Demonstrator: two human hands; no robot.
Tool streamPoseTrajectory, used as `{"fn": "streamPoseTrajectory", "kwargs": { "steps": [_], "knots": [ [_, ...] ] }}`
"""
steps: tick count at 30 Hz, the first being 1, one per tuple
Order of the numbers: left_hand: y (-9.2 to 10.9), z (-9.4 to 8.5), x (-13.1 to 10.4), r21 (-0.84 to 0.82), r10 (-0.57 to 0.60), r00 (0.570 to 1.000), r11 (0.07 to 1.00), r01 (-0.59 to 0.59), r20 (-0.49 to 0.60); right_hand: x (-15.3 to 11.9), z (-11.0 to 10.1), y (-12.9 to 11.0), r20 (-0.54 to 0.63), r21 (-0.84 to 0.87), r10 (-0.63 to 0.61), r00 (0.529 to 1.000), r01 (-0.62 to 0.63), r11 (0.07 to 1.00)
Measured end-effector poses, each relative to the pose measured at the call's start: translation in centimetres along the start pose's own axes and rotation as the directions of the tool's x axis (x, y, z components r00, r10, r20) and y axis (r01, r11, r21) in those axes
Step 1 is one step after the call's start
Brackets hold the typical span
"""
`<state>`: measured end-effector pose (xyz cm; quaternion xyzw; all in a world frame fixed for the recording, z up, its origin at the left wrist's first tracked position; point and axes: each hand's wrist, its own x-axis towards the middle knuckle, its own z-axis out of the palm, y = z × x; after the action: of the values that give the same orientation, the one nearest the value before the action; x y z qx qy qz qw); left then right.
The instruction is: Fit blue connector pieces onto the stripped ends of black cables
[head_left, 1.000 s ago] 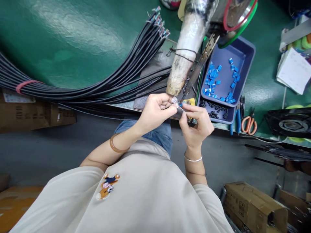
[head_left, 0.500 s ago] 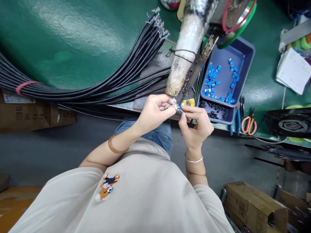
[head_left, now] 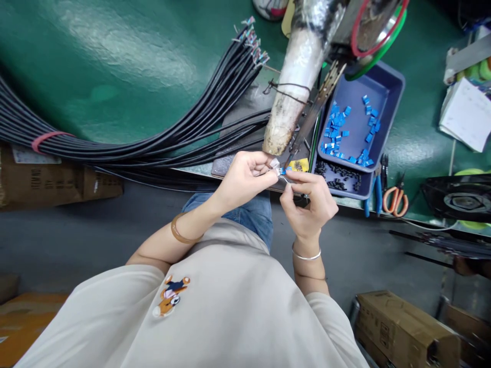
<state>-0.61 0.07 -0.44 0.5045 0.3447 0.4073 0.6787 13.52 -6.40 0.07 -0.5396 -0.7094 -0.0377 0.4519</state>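
My left hand (head_left: pixel 247 179) is closed in a pinch around a pale, whitish cable end (head_left: pixel 275 164), mostly hidden by the fingers. At its tip sits a small blue connector (head_left: pixel 284 170), right beside my right fingertips. My right hand (head_left: pixel 311 202) is closed, thumb and forefinger around a thin silvery wire (head_left: pixel 285 179) that reaches to the connector. Just above the work, a slim dark metal tool (head_left: pixel 301 133) points down at the connector; whether it touches cannot be told. Behind lies a yellow pad (head_left: pixel 299 164).
A bundle of black cables (head_left: pixel 153 148) with stripped ends crosses the bench from the left. A plastic-wrapped duct (head_left: pixel 286 97) hangs over the work. At right stand a tray of blue connectors (head_left: pixel 387 115), a tray of small black parts (head_left: pixel 362 193), blue-handled pliers (head_left: pixel 378 191) and orange-handled cutters (head_left: pixel 396 200).
The whole view has shifted slightly. My right thumb has moved a little left against the wire, and more of the blue connector shows. My left hand keeps its pinch.
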Motion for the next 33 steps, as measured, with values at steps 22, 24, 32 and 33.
{"fn": "streamPoseTrajectory", "kwargs": {
  "steps": [22, 24, 32, 33],
  "knots": [
    [-0.22, 0.50, 0.04, 0.003, 0.057, 0.998, 0.998, -0.057, -0.029, 0.26, -0.06, -0.02, -0.024, 0.000, 0.041, 0.999, -0.041, 0.999],
    [-0.16, 0.60, 0.06, 0.001, 0.076, 0.997, 0.997, -0.076, -0.034, 0.35, -0.11, -0.01, -0.027, 0.000, 0.040, 0.999, -0.040, 0.999],
    [0.21, 0.36, 0.18, 0.023, 0.036, 0.999, 0.999, -0.035, -0.019, 0.42, -0.20, -0.10, -0.004, 0.002, 0.019, 1.000, -0.019, 1.000],
    [0.19, 0.27, 0.19, 0.035, 0.020, 1.000, 0.999, -0.020, -0.007, 0.36, -0.18, -0.07, 0.002, 0.003, 0.012, 1.000, -0.012, 1.000]
  ]
}}
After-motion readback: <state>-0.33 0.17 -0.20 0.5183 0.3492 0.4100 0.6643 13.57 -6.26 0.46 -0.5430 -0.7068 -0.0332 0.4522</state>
